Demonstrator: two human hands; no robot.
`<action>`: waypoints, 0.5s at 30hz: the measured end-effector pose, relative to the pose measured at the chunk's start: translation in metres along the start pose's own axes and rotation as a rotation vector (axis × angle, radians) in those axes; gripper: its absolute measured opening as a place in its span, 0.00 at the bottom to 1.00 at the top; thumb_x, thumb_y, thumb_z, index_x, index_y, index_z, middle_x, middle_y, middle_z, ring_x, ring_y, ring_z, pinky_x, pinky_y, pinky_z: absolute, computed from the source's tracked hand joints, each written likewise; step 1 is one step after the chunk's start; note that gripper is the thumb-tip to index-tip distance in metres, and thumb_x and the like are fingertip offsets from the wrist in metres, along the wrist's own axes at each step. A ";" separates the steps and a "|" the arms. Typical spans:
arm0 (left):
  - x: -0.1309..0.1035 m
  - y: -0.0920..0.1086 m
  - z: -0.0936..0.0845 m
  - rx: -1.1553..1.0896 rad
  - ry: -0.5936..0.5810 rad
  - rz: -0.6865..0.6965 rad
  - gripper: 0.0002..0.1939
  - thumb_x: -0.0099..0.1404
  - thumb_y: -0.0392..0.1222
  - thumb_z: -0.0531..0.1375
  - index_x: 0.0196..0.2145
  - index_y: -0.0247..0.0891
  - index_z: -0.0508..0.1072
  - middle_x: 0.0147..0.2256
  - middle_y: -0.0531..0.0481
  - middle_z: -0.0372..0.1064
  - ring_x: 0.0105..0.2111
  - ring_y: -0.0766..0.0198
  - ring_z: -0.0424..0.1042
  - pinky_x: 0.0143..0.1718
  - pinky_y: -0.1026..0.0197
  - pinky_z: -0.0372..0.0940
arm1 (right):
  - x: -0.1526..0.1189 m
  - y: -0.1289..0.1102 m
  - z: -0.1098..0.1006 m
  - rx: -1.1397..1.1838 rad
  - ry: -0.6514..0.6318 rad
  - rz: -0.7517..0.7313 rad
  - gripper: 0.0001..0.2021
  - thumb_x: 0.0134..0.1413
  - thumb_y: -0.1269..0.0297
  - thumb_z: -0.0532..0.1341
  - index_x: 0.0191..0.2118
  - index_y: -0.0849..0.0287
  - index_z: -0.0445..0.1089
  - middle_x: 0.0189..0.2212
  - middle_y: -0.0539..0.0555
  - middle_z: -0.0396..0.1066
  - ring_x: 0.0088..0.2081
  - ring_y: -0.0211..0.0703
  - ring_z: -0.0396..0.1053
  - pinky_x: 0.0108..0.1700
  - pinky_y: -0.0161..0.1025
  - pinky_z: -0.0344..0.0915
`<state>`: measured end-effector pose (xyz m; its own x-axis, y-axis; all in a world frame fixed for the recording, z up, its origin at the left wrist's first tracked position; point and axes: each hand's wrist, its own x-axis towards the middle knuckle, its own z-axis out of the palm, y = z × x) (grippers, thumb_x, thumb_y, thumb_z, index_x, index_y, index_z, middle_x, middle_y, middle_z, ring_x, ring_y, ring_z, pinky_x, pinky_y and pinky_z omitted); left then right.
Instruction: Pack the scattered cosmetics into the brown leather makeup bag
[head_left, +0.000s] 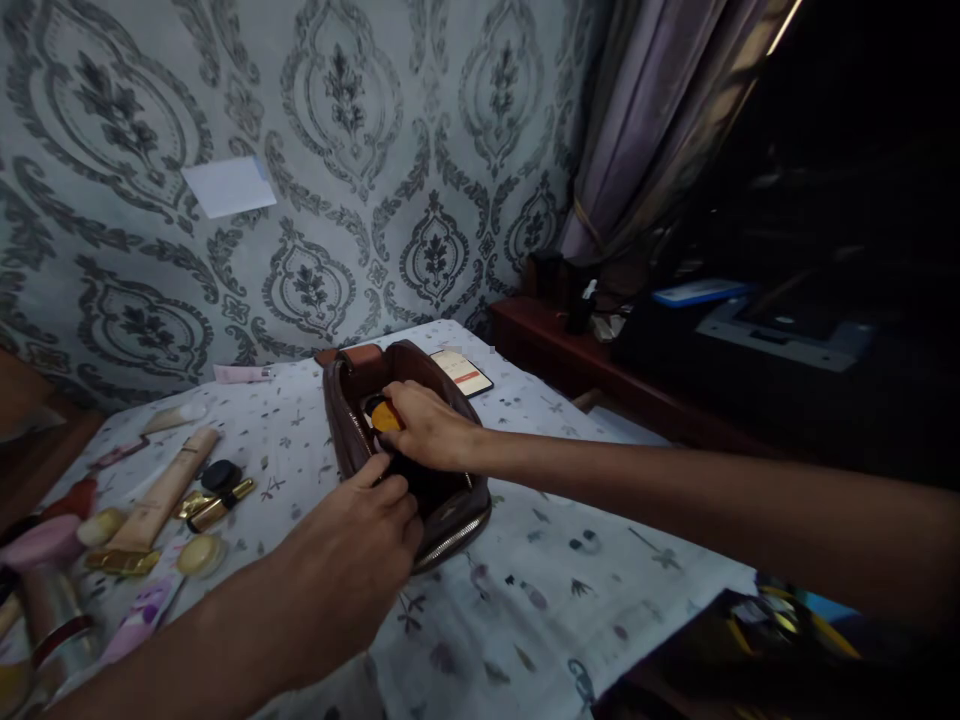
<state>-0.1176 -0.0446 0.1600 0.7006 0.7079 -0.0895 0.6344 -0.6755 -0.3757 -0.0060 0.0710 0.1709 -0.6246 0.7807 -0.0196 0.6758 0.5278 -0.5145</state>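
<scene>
A brown zippered pouch [342, 432] lies unzipped on the patterned cloth, its mouth facing up. My left hand [360, 540] has its fingers curled over the pouch's near left rim, gripping it. Inside the opening, my right hand [435, 428] pinches a small yellow-orange item [385, 416] with a dark part beside it; its exact kind is unclear. The pouch's floor is dark, and my hands partly cover it.
Left on the cloth [540, 540] lie several cosmetics, among them a beige tube [169, 490], a black round cap [221, 476] and a small cream jar [200, 554]. A phone-like device [466, 372] rests behind the pouch. A reddish wooden ledge [555, 345] runs along the right.
</scene>
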 end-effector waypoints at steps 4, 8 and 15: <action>0.002 0.000 -0.004 -0.003 -0.019 0.002 0.13 0.63 0.47 0.57 0.35 0.33 0.75 0.32 0.45 0.71 0.36 0.54 0.66 0.55 0.44 0.49 | 0.012 0.002 0.008 -0.041 -0.018 0.005 0.16 0.55 0.72 0.62 0.49 0.66 0.65 0.50 0.63 0.66 0.50 0.48 0.68 0.47 0.37 0.61; 0.001 0.002 -0.003 -0.006 -0.001 -0.012 0.14 0.64 0.47 0.57 0.37 0.34 0.75 0.32 0.46 0.71 0.36 0.54 0.66 0.56 0.44 0.47 | 0.017 0.004 0.013 -0.056 -0.027 -0.005 0.17 0.54 0.72 0.62 0.50 0.66 0.64 0.50 0.62 0.66 0.51 0.47 0.67 0.47 0.37 0.62; 0.001 0.002 0.001 -0.014 0.036 -0.028 0.13 0.63 0.48 0.58 0.35 0.34 0.75 0.31 0.46 0.70 0.36 0.55 0.65 0.57 0.45 0.47 | 0.020 0.006 0.015 -0.075 -0.052 0.020 0.18 0.55 0.71 0.62 0.51 0.66 0.63 0.52 0.63 0.66 0.53 0.48 0.67 0.48 0.36 0.63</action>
<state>-0.1159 -0.0446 0.1580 0.6938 0.7187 -0.0457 0.6583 -0.6587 -0.3645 -0.0203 0.0843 0.1549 -0.6290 0.7738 -0.0743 0.7144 0.5377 -0.4477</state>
